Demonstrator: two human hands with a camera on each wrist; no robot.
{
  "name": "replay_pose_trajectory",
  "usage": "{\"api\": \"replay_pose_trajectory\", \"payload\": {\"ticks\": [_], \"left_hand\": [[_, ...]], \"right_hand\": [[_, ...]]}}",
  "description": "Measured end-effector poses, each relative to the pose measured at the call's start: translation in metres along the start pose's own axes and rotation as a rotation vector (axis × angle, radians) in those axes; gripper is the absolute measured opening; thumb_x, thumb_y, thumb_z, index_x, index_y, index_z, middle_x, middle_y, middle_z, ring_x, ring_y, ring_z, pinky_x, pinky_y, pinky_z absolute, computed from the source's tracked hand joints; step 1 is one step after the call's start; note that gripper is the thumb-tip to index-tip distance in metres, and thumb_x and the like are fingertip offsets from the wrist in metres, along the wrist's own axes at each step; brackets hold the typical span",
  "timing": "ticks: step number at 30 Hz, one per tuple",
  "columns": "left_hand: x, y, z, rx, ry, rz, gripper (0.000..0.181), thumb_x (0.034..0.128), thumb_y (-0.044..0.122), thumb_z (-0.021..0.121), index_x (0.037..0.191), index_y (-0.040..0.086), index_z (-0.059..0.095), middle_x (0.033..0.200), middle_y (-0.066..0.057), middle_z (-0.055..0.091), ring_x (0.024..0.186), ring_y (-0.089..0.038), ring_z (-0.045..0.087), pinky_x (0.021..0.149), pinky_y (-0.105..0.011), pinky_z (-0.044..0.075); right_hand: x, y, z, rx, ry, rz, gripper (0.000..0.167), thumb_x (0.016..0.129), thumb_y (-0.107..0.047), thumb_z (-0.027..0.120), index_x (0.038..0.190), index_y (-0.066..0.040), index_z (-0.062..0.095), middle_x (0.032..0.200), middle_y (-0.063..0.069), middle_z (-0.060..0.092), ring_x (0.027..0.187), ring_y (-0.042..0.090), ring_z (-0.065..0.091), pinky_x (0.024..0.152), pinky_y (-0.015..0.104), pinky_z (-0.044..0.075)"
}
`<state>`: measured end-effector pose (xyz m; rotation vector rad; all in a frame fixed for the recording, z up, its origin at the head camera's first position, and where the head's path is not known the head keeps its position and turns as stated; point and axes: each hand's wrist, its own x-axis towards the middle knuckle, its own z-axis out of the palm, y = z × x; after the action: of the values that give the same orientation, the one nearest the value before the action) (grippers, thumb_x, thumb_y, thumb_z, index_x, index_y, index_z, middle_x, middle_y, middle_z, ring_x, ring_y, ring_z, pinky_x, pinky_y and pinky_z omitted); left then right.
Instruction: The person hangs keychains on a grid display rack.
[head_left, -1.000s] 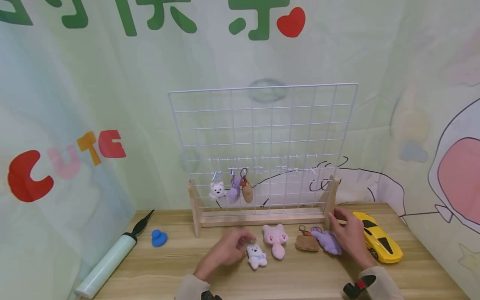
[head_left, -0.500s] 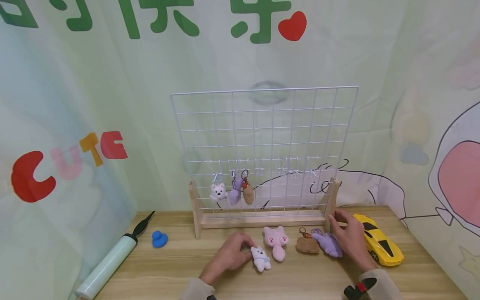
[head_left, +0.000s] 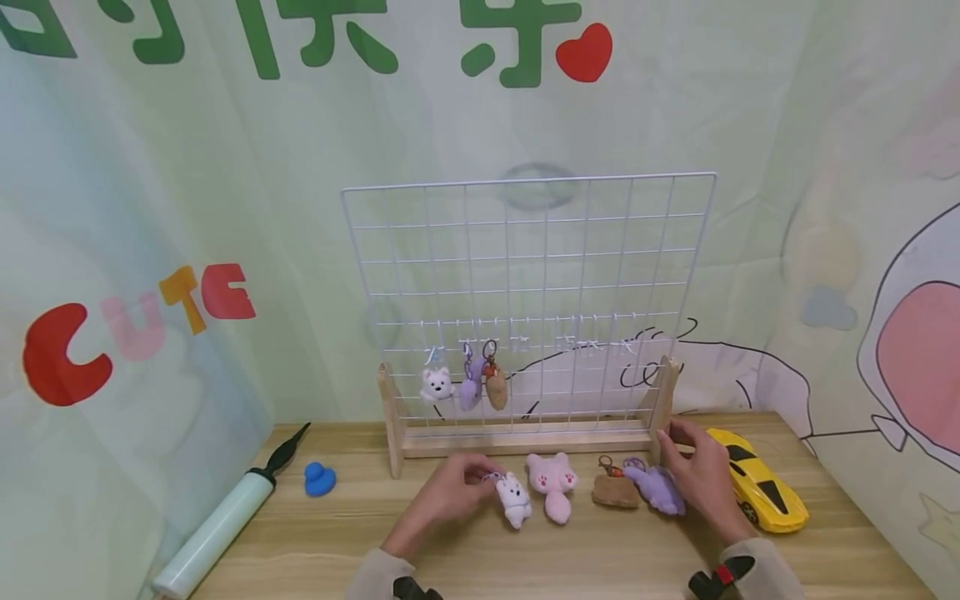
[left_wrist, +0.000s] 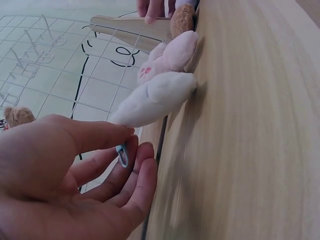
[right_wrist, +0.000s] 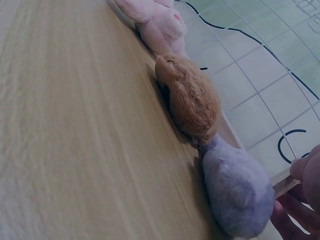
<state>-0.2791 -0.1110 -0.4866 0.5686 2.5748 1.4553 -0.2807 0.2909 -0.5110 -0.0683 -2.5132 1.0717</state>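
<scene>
Our L hand point(head_left: 454, 492) pinches the white plush point(head_left: 514, 503) at its top end, just beside the pink plush point(head_left: 553, 487); R hand point(head_left: 701, 471) grips the R rack post point(head_left: 661, 408). We'd best pinch light w/ the blue clasp point(left_wrist: 120, 149) unblocked, & brace the post w/o tilt.

And the left hand point(left_wrist: 75, 175) has the white toy point(left_wrist: 155, 99) by its near end, blue clip point(left_wrist: 122, 155) peeking out between the fingers point(left_wrist: 141, 185), pink toy point(left_wrist: 175, 54) right behind!

Left hand point(head_left: 456, 490) — thumb point(left_wrist: 97, 134) and fingers point(left_wrist: 144, 185) in pinch; right hand point(head_left: 703, 473) — thumb and fingers in grip.
</scene>
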Motion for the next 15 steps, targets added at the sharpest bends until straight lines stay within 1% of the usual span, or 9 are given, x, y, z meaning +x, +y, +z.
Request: {"api": "replay_pose_trajectory", "payload": {"ticks": [2, 5, 7, 9, 12, 15], "left_hand": [[-0.0005, 0.0009, -0.0005, -0.039, -0.005, -0.006, 0.016, 0.0947, 0.001, 0.075, 0.111, 0.002, 0.079, 0.101, -0.009, 0.076, 0.091, -0.017, 0.067, 0.077, -0.023, 0.056], [-0.001, 0.0004, -0.0004, -0.057, -0.02, -0.003, 0.019, 0.0925, -0.003, 0.075, 0.111, 0.0, 0.078, 0.1, -0.011, 0.075, 0.089, -0.018, 0.064, 0.076, -0.023, 0.054], [-0.0016, -0.0007, -0.0008, -0.063, -0.035, -0.011, 0.022, 0.0919, -0.005, 0.073, 0.113, 0.0, 0.077, 0.102, -0.011, 0.074, 0.091, -0.019, 0.063, 0.077, -0.025, 0.053], [-0.0023, -0.0023, -0.0017, -0.081, -0.058, -0.021, 0.026, 0.0916, -0.005, 0.073, 0.117, -0.001, 0.074, 0.107, -0.013, 0.074, 0.094, -0.019, 0.065, 0.08, -0.027, 0.054], [-0.0041, -0.0035, -0.0043, -0.155, -0.103, -0.05, 0.036, 0.0915, -0.005, 0.075, 0.127, -0.006, 0.068, 0.117, -0.018, 0.073, 0.102, -0.021, 0.068, 0.088, -0.029, 0.058], [-0.005, -0.0037, -0.0072, -0.242, -0.137, -0.077, 0.047, 0.0926, 0.0, 0.079, 0.135, -0.012, 0.06, 0.124, -0.024, 0.07, 0.106, -0.022, 0.07, 0.093, -0.03, 0.06]], "right_hand": [[0.0, -0.0005, -0.0002, -0.002, 0.001, -0.001, 0.046, 0.111, -0.03, 0.064, 0.145, 0.001, 0.061, 0.138, 0.028, 0.07, 0.125, 0.047, 0.069, 0.103, 0.062, 0.059], [-0.0005, -0.0014, -0.0007, 0.001, -0.001, 0.001, 0.046, 0.111, -0.03, 0.063, 0.145, 0.0, 0.061, 0.138, 0.028, 0.069, 0.125, 0.047, 0.069, 0.103, 0.062, 0.059], [-0.0008, -0.0017, -0.0007, 0.001, 0.001, -0.001, 0.045, 0.111, -0.03, 0.064, 0.145, 0.0, 0.061, 0.138, 0.028, 0.07, 0.125, 0.047, 0.069, 0.103, 0.063, 0.059], [-0.001, -0.002, -0.0009, 0.003, 0.0, -0.002, 0.045, 0.111, -0.03, 0.064, 0.144, 0.0, 0.061, 0.138, 0.028, 0.07, 0.125, 0.047, 0.069, 0.103, 0.063, 0.059], [-0.0006, -0.002, -0.0007, 0.002, -0.001, -0.004, 0.045, 0.111, -0.029, 0.064, 0.145, 0.0, 0.061, 0.138, 0.028, 0.07, 0.125, 0.047, 0.069, 0.103, 0.063, 0.059], [-0.0002, -0.0017, -0.0007, 0.006, -0.006, -0.005, 0.045, 0.111, -0.029, 0.064, 0.145, 0.0, 0.061, 0.138, 0.028, 0.07, 0.125, 0.047, 0.069, 0.103, 0.062, 0.059]]}}
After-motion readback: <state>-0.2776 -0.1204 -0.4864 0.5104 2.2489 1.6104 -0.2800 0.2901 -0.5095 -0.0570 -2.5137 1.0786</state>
